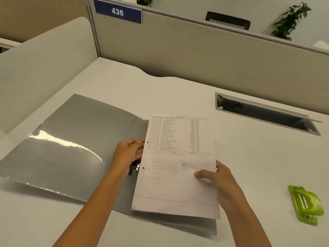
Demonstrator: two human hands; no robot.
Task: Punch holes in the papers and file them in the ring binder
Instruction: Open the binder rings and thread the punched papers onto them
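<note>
The binder (71, 145) lies open on the bench (249, 157). The right hand (222, 180) pinches the punched paper (176, 175) by its right edge, holding it over the binder's right half so the two holes near the rings (134, 169). The left hand (130, 150), fingers curled, works at the rings, seemingly to steady or open them. The green punch (306, 204) sits aside, right.

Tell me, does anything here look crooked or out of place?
Only slightly. The paper sits tilted over the open ring binder, its two punched holes not yet on the metal rings. The green hole punch lies askew near the desk's right edge.
</note>
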